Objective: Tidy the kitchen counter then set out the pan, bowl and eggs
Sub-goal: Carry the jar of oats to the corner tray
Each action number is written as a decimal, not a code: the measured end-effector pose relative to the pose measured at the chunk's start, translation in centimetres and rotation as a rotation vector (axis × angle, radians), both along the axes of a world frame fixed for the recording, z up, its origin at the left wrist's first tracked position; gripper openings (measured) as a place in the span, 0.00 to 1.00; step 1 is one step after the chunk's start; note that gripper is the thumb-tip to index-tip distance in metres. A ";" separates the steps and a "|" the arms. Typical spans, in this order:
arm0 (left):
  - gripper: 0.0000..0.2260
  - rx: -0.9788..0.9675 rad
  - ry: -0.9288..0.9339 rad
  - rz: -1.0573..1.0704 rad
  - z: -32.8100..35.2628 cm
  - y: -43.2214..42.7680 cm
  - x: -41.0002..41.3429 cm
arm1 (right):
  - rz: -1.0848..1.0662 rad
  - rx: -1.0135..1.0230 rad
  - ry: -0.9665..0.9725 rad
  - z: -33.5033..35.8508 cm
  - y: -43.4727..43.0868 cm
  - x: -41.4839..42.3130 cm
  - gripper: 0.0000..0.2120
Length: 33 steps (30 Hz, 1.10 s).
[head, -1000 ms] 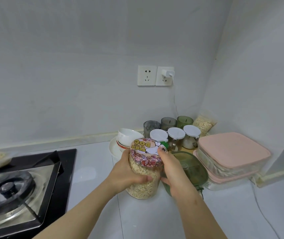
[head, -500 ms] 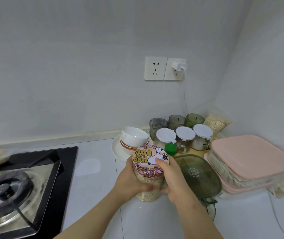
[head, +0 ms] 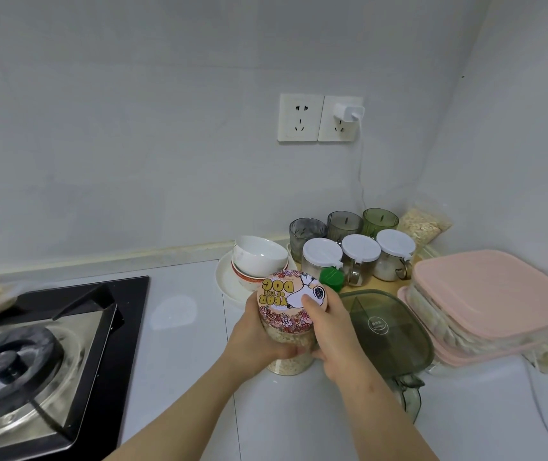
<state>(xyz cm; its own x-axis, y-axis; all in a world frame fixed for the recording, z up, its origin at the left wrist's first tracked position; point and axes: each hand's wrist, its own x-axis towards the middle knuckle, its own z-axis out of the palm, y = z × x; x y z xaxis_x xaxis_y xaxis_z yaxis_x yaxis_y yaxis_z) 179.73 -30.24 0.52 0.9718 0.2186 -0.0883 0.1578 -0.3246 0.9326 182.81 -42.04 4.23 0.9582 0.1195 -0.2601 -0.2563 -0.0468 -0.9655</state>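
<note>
Oat jar (head: 290, 296), gripped by both hands, left hand (head: 259, 337) round its body, right hand (head: 335, 334) over lid and side, has come down onto the worktop (head: 182, 327) in front of the stacked bowls (head: 261, 257); this tidying step appears nearly complete, bowls not yet set out.

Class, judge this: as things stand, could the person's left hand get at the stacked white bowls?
Probably not yet: the left hand grips the oat jar. Once freed, likely yes; the bowls sit just behind it, unobstructed.
</note>
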 end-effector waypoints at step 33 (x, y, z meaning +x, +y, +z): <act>0.46 0.011 0.070 0.114 1.1 -1.8 0.8 | -0.145 0.094 0.032 0.6 0.1 -1.9 0.12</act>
